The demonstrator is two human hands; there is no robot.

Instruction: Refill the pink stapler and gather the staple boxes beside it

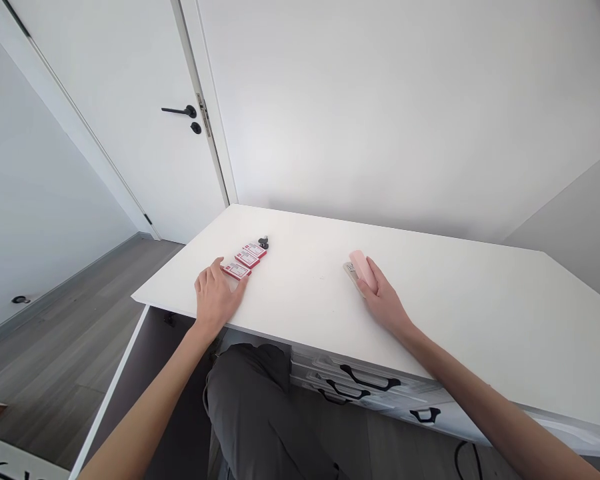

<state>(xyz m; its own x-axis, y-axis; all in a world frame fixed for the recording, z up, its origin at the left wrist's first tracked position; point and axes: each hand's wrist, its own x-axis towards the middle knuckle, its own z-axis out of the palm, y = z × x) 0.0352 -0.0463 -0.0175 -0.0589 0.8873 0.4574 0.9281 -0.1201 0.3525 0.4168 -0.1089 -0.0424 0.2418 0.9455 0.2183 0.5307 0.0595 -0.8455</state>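
On the far left I see a white door with a black lever handle [180,111], shut against its frame, and grey wood flooring [55,333] below it. My left hand [215,297] lies flat and open on the white rectangular desktop [455,300], near its front left corner, fingers spread and pointing away from me. Its fingertips touch the nearest of three small red-and-white cardboard boxes [237,270]; the other two [247,258] [255,250] run in a diagonal row behind it, just beside each other. A small black object [263,241] sits at the far end of that row; I cannot tell what it is. Further right, well apart, my right hand [383,300] wraps loosely over a pale pink plastic stapler [363,270] resting on the desktop, fingers curled around its near end.
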